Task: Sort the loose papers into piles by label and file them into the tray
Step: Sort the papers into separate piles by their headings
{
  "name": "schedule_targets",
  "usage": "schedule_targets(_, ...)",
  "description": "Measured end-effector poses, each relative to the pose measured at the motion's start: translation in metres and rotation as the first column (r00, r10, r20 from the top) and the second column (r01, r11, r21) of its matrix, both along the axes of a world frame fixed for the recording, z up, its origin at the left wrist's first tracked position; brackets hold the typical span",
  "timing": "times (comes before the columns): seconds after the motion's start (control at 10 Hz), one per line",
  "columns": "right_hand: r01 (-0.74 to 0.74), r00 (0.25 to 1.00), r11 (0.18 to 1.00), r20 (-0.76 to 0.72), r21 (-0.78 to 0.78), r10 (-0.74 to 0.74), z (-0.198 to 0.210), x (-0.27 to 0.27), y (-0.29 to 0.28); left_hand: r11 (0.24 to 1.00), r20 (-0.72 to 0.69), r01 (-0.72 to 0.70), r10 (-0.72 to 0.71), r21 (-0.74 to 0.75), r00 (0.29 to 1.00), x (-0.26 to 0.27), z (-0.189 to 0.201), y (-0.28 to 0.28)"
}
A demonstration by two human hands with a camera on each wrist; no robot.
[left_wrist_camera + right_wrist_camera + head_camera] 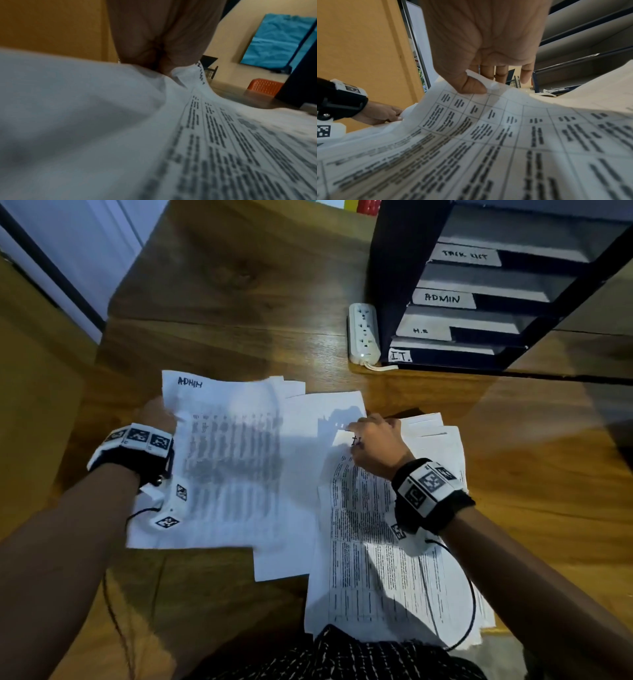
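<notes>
A printed sheet marked ADMIN (226, 460) is held up off the wooden table by my left hand (157, 416), which grips its left edge; the paper hides the fingers. In the left wrist view the same sheet (214, 135) bends under the hand (163, 56). My right hand (375, 445) pinches the top corner of a sheet marked IT (373, 563) that lies on a pile at the right. The right wrist view shows the thumb (471, 85) pressed on that sheet (488, 142). More white sheets (318, 419) lie loose between the two. A dark tiered tray (479, 302) stands at the back right.
The tray's tiers carry labels: ADMIN (443, 298), H.R (423, 331), IT (400, 356) and a blurred top one. A white power strip (363, 335) lies just left of the tray. Bare wood table (222, 302) stretches behind the papers.
</notes>
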State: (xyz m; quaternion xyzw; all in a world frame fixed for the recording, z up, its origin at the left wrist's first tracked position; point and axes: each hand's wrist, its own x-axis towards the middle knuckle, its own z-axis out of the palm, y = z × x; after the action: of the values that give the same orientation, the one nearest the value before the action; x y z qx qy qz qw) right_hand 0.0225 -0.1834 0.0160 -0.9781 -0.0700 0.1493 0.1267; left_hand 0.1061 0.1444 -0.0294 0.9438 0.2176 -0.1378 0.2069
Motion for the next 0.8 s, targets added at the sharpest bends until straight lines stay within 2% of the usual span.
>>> schedule_targets(0.1, 0.020, 0.999, 1.000, -0.033, 0.016, -0.019, 0.002, 0.006, -0.002, 1.000, 0.030, 0.029, -0.029, -0.005, 0.999, -0.009, 0.012, -0.009)
schedule_targets(0.2, -0.018, 0.999, 1.000, -0.051, 0.006, 0.018, -0.002, 0.026, 0.005, 0.999, 0.035, -0.024, 0.025, -0.027, 0.999, -0.013, 0.004, -0.021)
schedule_targets(0.4, -0.074, 0.993, 0.996, -0.100, -0.046, 0.070, 0.004, 0.056, 0.022, 0.983, 0.081, -0.179, 0.182, -0.052, 0.980, -0.011, -0.007, -0.038)
schedule_targets(0.5, -0.025, 0.983, 1.000, -0.181, -0.017, 0.022, 0.006, 0.069, 0.022, 0.944, 0.103, -0.317, 0.325, -0.087, 0.940, -0.012, -0.006, -0.038)
schedule_targets(0.6, -0.020, 0.969, 1.000, -0.248, -0.005, 0.018, 0.002, 0.079, 0.021, 0.935, 0.177, -0.331, 0.350, -0.129, 0.920, -0.020, 0.004, -0.049)
schedule_targets(0.7, 0.018, 0.969, 0.993, -0.246, 0.116, 0.011, -0.003, 0.083, 0.023, 0.997, 0.140, 0.066, -0.060, -0.041, 0.988, -0.032, 0.006, -0.070)
schedule_targets(0.8, 0.052, 0.988, 0.977, -0.151, 0.206, -0.021, -0.005, 0.076, 0.024, 0.929, -0.091, 0.369, -0.370, -0.036, 0.924, -0.046, -0.001, -0.092)
